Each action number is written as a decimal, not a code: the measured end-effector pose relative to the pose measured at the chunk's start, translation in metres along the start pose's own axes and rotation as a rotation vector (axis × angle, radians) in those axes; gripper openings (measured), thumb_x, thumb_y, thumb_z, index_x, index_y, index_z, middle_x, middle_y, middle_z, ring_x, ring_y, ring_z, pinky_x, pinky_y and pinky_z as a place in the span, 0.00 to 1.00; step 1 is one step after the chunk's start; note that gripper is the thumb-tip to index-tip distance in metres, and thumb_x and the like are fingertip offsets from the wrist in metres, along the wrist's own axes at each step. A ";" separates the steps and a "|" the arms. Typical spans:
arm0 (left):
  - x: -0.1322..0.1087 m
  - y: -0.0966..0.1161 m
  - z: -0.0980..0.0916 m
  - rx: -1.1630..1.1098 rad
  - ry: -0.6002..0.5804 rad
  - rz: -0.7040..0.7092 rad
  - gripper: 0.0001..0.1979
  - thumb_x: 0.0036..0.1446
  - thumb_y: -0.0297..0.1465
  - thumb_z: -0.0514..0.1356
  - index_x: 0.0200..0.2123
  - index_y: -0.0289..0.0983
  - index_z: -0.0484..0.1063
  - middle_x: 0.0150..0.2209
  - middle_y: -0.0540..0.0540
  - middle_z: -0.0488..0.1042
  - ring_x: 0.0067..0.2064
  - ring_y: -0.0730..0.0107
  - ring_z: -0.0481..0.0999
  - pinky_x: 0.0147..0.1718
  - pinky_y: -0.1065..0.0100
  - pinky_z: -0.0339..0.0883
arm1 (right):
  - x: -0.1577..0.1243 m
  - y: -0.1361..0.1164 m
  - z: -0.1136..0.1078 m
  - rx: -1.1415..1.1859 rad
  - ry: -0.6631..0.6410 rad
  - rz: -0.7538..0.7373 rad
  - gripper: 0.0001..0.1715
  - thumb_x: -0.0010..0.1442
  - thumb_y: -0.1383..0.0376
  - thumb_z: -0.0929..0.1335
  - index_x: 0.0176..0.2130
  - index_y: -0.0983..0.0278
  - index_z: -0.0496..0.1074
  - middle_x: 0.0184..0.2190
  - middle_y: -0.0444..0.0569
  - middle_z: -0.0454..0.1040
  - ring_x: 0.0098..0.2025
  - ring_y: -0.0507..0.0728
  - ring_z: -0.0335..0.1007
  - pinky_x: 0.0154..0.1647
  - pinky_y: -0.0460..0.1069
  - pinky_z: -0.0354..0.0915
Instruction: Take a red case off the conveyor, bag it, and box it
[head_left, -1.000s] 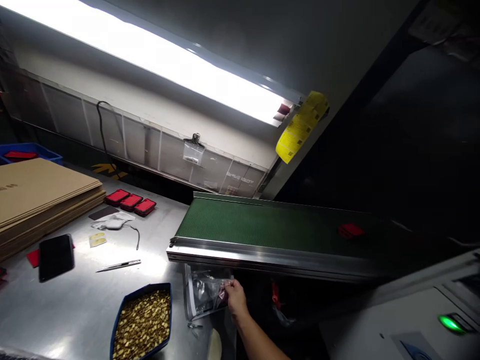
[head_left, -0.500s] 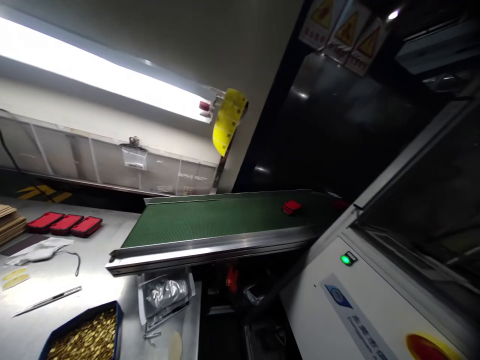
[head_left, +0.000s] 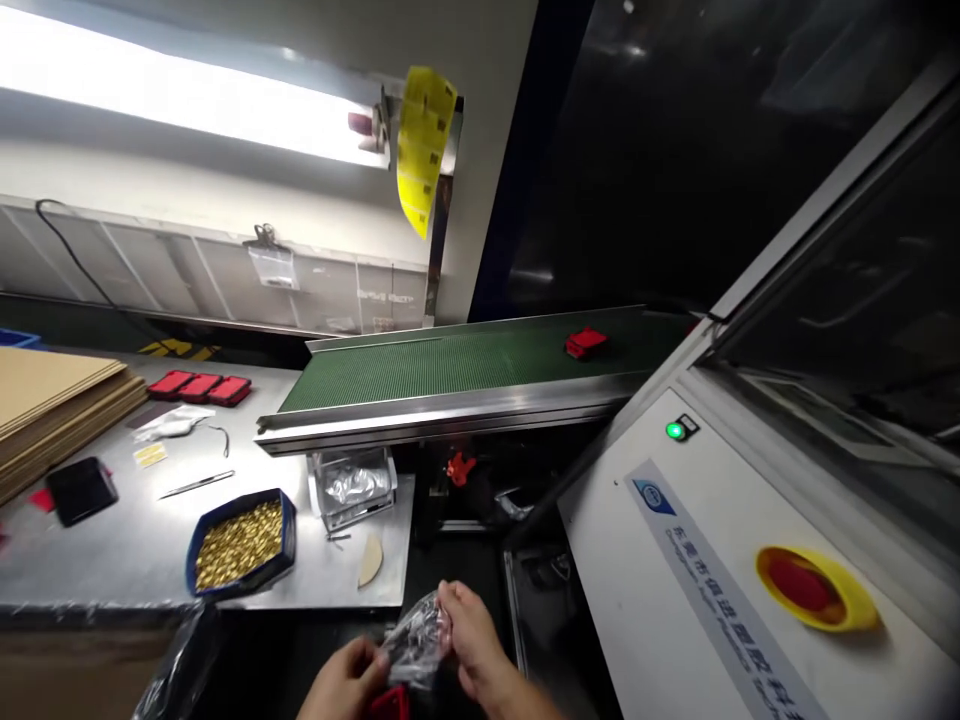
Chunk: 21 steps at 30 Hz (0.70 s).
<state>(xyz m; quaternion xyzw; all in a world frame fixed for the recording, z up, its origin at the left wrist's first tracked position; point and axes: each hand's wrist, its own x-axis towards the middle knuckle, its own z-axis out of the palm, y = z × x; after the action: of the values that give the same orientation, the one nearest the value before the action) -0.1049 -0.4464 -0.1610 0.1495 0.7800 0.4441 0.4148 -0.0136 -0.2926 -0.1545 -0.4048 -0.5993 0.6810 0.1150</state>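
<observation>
At the bottom of the view, a crumpled clear plastic bag [head_left: 415, 645] is stretched between my two hands. My left hand [head_left: 345, 678] has its fingers closed on the bag's left side. The opposite side is pinched between the thumb and fingers of my right hand [head_left: 477, 638]. Just below the bag shows part of a red and black piece [head_left: 390, 704], cut off by the frame; whether my left hand also grips it I cannot tell.
A green conveyor belt [head_left: 420, 372] carries a red and black part [head_left: 585, 342]. On the metal table are three red cases [head_left: 199, 387], a blue bin of brass pieces [head_left: 289, 545] and stacked cardboard [head_left: 60, 400]. A white machine [head_left: 637, 560] with a red stop button [head_left: 802, 583] stands right.
The view has tilted down and shifted left. Both my hands have come into view with the plastic bag, and more of the table now shows, including the cardboard stack and a black tray-like item.
</observation>
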 end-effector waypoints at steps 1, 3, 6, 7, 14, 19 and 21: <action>-0.001 -0.002 0.007 0.021 0.002 0.000 0.23 0.47 0.52 0.64 0.31 0.37 0.69 0.27 0.48 0.74 0.35 0.57 0.75 0.39 0.59 0.65 | -0.006 -0.006 -0.002 -0.055 -0.012 -0.035 0.23 0.58 0.47 0.67 0.24 0.61 0.68 0.16 0.39 0.61 0.20 0.51 0.57 0.24 0.48 0.58; -0.002 -0.002 0.020 0.031 -0.028 0.004 0.21 0.50 0.46 0.64 0.37 0.35 0.71 0.33 0.44 0.78 0.39 0.54 0.76 0.41 0.59 0.64 | -0.018 -0.017 -0.005 -0.217 -0.137 -0.140 0.14 0.54 0.56 0.71 0.25 0.62 0.72 0.20 0.42 0.69 0.26 0.52 0.64 0.30 0.48 0.59; -0.002 -0.002 0.033 -0.036 -0.135 -0.014 0.10 0.56 0.37 0.61 0.31 0.35 0.74 0.30 0.47 0.77 0.36 0.61 0.76 0.38 0.61 0.64 | -0.034 -0.024 -0.011 -0.595 -0.367 -0.334 0.06 0.57 0.62 0.69 0.31 0.59 0.77 0.31 0.45 0.76 0.34 0.56 0.71 0.38 0.50 0.62; -0.003 -0.006 0.036 -0.075 -0.157 -0.041 0.11 0.57 0.37 0.61 0.28 0.35 0.73 0.28 0.49 0.76 0.33 0.64 0.75 0.36 0.62 0.64 | -0.038 -0.020 -0.015 -0.720 -0.390 -0.372 0.06 0.58 0.64 0.68 0.35 0.59 0.77 0.35 0.46 0.77 0.37 0.57 0.71 0.40 0.50 0.62; -0.031 -0.043 0.035 -0.488 -0.062 -0.307 0.11 0.63 0.37 0.58 0.35 0.34 0.72 0.28 0.51 0.76 0.31 0.68 0.75 0.37 0.62 0.70 | -0.049 0.042 -0.045 -0.735 -0.229 -0.163 0.08 0.50 0.74 0.67 0.30 0.62 0.67 0.31 0.49 0.72 0.36 0.59 0.68 0.40 0.53 0.61; -0.051 -0.056 0.026 -0.640 0.070 -0.373 0.10 0.60 0.36 0.63 0.32 0.35 0.68 0.26 0.53 0.73 0.27 0.72 0.73 0.30 0.67 0.68 | -0.041 0.040 -0.031 -0.378 -0.427 0.110 0.13 0.60 0.55 0.65 0.34 0.62 0.64 0.25 0.44 0.72 0.20 0.50 0.60 0.22 0.47 0.57; -0.058 -0.063 0.021 -0.684 0.098 -0.402 0.12 0.61 0.38 0.62 0.32 0.35 0.68 0.27 0.52 0.74 0.28 0.71 0.74 0.31 0.66 0.69 | -0.039 0.029 -0.031 -0.297 -0.591 0.112 0.15 0.58 0.53 0.67 0.36 0.63 0.66 0.28 0.44 0.74 0.20 0.49 0.62 0.21 0.45 0.59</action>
<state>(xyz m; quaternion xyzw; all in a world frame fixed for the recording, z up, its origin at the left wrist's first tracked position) -0.0442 -0.5049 -0.1884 -0.1744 0.6197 0.5947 0.4816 0.0420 -0.3026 -0.1637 -0.2346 -0.6762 0.6795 -0.1615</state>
